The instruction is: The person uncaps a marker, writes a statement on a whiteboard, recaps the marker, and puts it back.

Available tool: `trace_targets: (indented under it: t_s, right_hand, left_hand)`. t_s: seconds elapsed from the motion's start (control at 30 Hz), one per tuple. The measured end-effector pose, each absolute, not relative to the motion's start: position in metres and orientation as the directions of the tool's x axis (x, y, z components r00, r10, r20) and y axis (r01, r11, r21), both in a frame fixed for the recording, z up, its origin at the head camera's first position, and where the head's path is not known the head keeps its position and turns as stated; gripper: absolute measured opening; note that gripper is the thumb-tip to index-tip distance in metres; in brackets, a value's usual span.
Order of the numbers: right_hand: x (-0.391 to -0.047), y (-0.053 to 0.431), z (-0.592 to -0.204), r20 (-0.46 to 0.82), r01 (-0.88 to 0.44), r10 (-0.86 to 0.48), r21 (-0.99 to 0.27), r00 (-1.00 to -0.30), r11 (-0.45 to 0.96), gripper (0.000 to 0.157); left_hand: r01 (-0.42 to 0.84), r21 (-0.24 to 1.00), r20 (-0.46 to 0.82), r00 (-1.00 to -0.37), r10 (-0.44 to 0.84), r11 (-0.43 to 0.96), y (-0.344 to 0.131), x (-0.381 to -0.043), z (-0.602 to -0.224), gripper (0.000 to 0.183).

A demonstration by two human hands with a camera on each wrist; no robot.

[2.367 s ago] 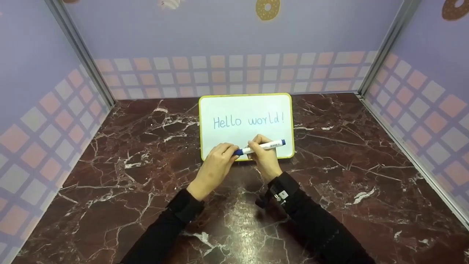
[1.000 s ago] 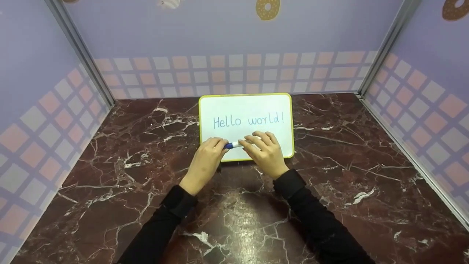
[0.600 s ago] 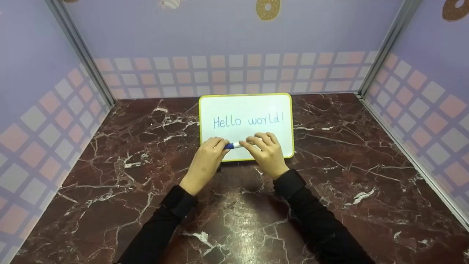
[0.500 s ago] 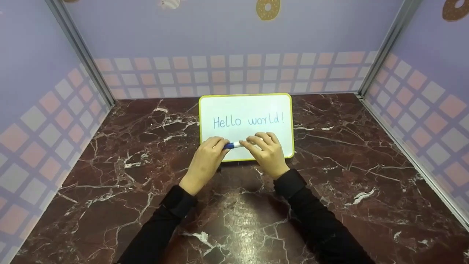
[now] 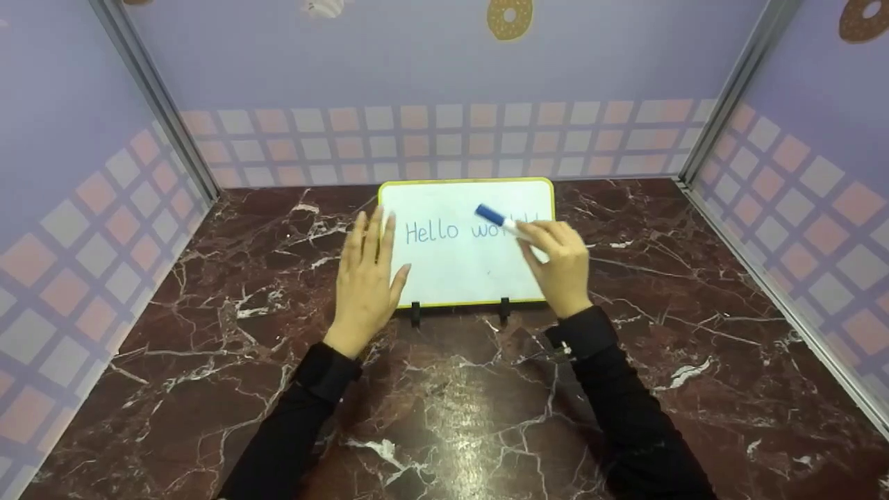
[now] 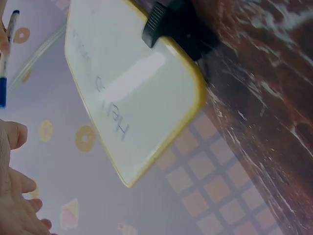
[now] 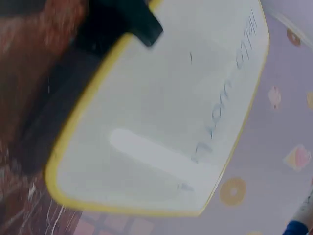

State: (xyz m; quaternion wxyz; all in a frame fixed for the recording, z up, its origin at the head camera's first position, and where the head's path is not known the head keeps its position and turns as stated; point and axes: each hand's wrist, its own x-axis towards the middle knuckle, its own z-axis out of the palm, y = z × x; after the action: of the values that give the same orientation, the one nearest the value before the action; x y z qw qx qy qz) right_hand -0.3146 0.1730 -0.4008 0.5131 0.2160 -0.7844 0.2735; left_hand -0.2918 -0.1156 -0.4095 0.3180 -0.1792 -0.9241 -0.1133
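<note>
My right hand pinches a whiteboard marker at its white barrel, in front of the right part of the whiteboard. The marker's blue cap points up and left, across the word "world". With fingers straight and spread, my left hand is at the board's left edge and holds nothing; whether it touches the board I cannot tell. Blue writing reads "Hello world!", partly hidden by the marker and right hand. A small dark mark shows lower on the board in the right wrist view.
The yellow-framed board leans back on a black stand, whose two front hooks, a left one and a right one, grip its lower edge. Under it lies a dark red marbled table. Patterned lilac walls enclose the back and sides.
My left hand has let go of the marker's blue end, straightened and shifted left. My right hand has moved right and up with the marker, now tilted. The lower board and stand hooks are uncovered.
</note>
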Motion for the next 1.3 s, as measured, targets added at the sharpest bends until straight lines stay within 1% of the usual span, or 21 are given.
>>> trace_targets:
  t_s: [0.13,0.23,0.37,0.57,0.73,0.87,0.93,1.1,1.3]
  right_hand:
    - [-0.317,0.198,-0.393,0.869,-0.516,0.064,-0.349,-0.491,0.782,0.023]
    - [-0.32,0.217,-0.39,0.813,-0.427,0.152,-0.442,-0.562,0.789,0.023]
    - [-0.325,0.238,-0.392,0.73,-0.305,0.238,-0.526,-0.641,0.794,0.023]
    - [-0.339,0.259,-0.406,0.591,-0.174,0.285,-0.599,-0.755,0.781,0.025]
    - [-0.352,0.27,-0.416,0.436,-0.062,0.282,-0.625,-0.855,0.778,0.026]
    - [-0.36,0.275,-0.42,0.306,0.013,0.256,-0.618,-0.917,0.786,0.029]
    - [-0.364,0.277,-0.422,0.245,0.048,0.238,-0.595,-0.94,0.802,0.03]
    - [-0.371,0.279,-0.427,0.113,0.111,0.196,-0.517,-0.974,0.849,0.033]
    - [-0.379,0.276,-0.43,0.004,0.152,0.172,-0.448,-0.985,0.881,0.047]
  left_hand:
    - [0.317,0.171,0.532,-0.827,0.184,0.933,-0.129,-0.298,-0.413,0.078]
    - [0.272,0.222,0.468,-0.872,0.142,0.936,-0.138,-0.302,-0.415,0.077]
    - [0.238,0.254,0.432,-0.895,0.11,0.938,-0.149,-0.307,-0.42,0.076]
    - [0.212,0.289,0.404,-0.911,0.081,0.934,-0.162,-0.313,-0.428,0.076]
    - [0.184,0.311,0.358,-0.931,0.065,0.932,-0.168,-0.317,-0.431,0.076]
    - [0.164,0.306,0.332,-0.941,0.056,0.938,-0.172,-0.318,-0.433,0.076]
    - [0.156,0.306,0.323,-0.945,0.051,0.939,-0.174,-0.318,-0.433,0.076]
    - [0.138,0.306,0.295,-0.955,0.044,0.942,-0.178,-0.319,-0.434,0.076]
    - [0.118,0.313,0.251,-0.967,0.038,0.943,-0.181,-0.321,-0.433,0.077]
